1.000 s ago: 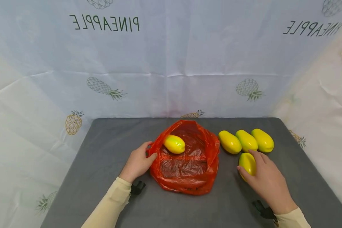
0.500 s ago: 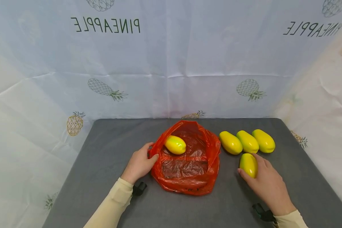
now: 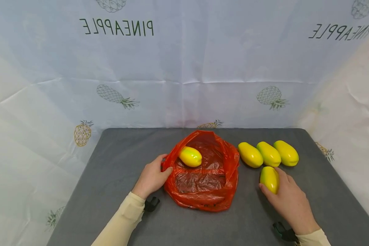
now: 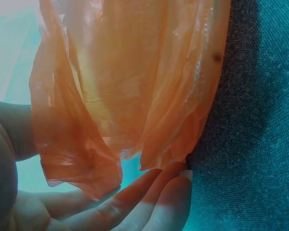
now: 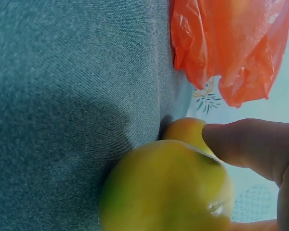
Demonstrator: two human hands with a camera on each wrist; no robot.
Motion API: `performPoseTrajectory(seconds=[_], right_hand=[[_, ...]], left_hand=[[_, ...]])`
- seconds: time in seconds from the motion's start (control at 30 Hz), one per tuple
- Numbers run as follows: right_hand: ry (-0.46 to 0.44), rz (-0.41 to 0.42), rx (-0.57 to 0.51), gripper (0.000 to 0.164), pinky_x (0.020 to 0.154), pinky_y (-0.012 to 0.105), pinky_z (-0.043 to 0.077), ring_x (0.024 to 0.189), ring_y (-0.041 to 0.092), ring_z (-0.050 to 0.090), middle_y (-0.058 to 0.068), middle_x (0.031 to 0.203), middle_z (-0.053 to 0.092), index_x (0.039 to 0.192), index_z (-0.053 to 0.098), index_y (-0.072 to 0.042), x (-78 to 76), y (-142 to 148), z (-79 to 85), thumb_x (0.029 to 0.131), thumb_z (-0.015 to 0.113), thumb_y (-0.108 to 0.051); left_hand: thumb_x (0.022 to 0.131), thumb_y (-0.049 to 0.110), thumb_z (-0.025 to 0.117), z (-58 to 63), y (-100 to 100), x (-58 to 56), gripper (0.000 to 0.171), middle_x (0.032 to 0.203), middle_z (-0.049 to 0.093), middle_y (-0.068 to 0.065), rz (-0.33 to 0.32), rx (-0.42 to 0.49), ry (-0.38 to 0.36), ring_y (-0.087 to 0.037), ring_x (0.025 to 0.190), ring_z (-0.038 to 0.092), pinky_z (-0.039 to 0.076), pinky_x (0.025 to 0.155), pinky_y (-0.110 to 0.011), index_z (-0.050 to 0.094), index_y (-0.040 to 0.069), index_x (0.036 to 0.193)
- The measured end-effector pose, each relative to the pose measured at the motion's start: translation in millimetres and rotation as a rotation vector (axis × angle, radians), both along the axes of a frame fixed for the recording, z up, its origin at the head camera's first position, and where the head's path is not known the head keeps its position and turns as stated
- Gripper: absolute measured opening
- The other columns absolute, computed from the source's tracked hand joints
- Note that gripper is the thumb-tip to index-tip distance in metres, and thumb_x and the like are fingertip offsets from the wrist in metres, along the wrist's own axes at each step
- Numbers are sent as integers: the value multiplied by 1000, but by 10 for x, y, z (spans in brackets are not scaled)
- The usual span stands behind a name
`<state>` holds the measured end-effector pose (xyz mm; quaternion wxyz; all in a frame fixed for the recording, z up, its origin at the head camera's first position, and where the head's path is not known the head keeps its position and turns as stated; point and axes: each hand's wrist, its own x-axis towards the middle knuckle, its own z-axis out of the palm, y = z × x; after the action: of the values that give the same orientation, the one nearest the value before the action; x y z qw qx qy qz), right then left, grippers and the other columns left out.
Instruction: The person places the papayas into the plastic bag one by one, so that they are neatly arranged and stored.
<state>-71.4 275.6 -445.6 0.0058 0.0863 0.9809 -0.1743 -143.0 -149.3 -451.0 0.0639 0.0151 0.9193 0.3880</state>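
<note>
A red plastic bag (image 3: 200,201) lies with its mouth spread wide at the middle of the grey table. Inside it, against the left wall, is one yellow mango (image 3: 190,157). My left hand (image 3: 152,176) pinches the bag's left rim, thumb over the edge and fingers outside; the left wrist view shows the thin plastic (image 4: 125,72) between them. On the right, my right hand (image 3: 292,198) holds another mango (image 3: 269,180) between thumb and fingers. That mango (image 5: 168,192) appears resting on the cloth in the right wrist view.
Three more yellow mangoes stand in a row behind the held one: the left one (image 3: 250,155), the middle one (image 3: 269,154) and the right one (image 3: 286,153). A white curtain (image 3: 184,61) with pineapple prints hangs behind the table (image 3: 126,143).
The head view has drifted slightly. My right index finger has slipped a little down the mango's right side. The left hand and the bag stay as they were.
</note>
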Motion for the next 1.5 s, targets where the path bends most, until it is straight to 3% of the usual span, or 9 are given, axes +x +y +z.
performPoseTrajectory(seconds=[0.37,0.63,1.0,1.3,1.5], right_hand=[[2,0,-2,91,74,65,51,105,51,65,43,140,53,157,39,11,28,23,-41,99,73,-50],[66,29,5,85,74,62,53,104,47,66,40,138,57,155,45,8,61,-36,17,99,73,-50],[234,107,-12,78,74,62,55,103,45,65,33,138,59,154,50,1,46,-229,327,98,76,-48],[266,221,-78,79,85,65,56,119,44,62,27,148,58,161,46,-5,-143,-599,647,98,77,-42],[308,315,-130,74,88,58,58,116,34,63,17,148,61,160,48,-9,-250,-888,747,98,78,-33]], left_hand=[[106,21,65,-26,-7,6,54,141,71,-18,-33,13,14,-25,106,74,63,96,-49,52,3,156],[109,19,59,-53,3,-27,47,139,72,-18,7,2,66,-28,107,76,63,97,-51,56,2,153],[110,20,59,-54,0,-44,47,137,74,-18,14,1,84,-25,101,76,64,92,-48,57,2,153],[109,21,60,-34,-19,-37,47,138,73,-18,17,7,73,-27,104,78,64,92,-48,57,3,153],[108,22,61,-21,-15,-33,48,137,74,-19,17,9,69,-28,103,78,64,92,-49,58,4,152]])
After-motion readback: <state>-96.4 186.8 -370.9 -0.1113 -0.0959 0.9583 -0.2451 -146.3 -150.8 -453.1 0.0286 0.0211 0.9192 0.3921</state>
